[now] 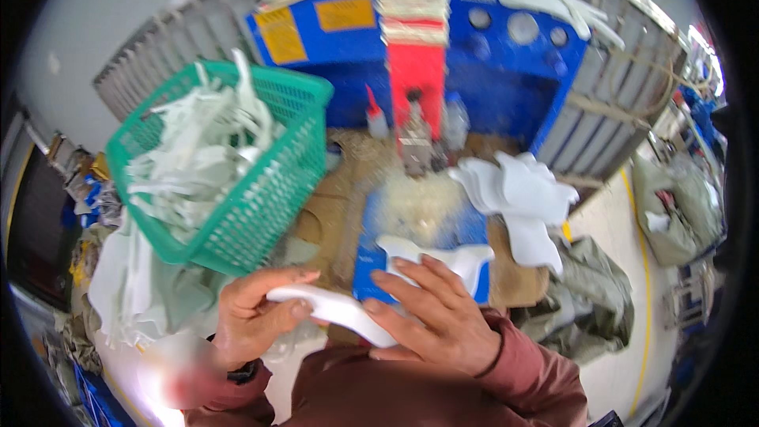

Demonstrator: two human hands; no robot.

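My left hand [251,318] pinches one end of a curved white flat piece [330,306] between thumb and fingers. The piece slants down to my right hand [439,318], whose thumb and index finger close around its other end. The remaining right fingers stretch over a second white piece [472,259], wavy-edged, on a blue plate [368,265]. Behind that piece, pale dust or shavings [419,204] cover the plate, below a red machine column [417,71] with a metal head [415,142].
At left stands a green basket [261,217] heaped with white strips [198,150]. Stacked white pieces [518,190] lie right of the plate. A red-tipped bottle [377,117] and a clear bottle [456,120] flank the column before a blue panel [506,71]. Grey-green sacks [589,292] sit at right.
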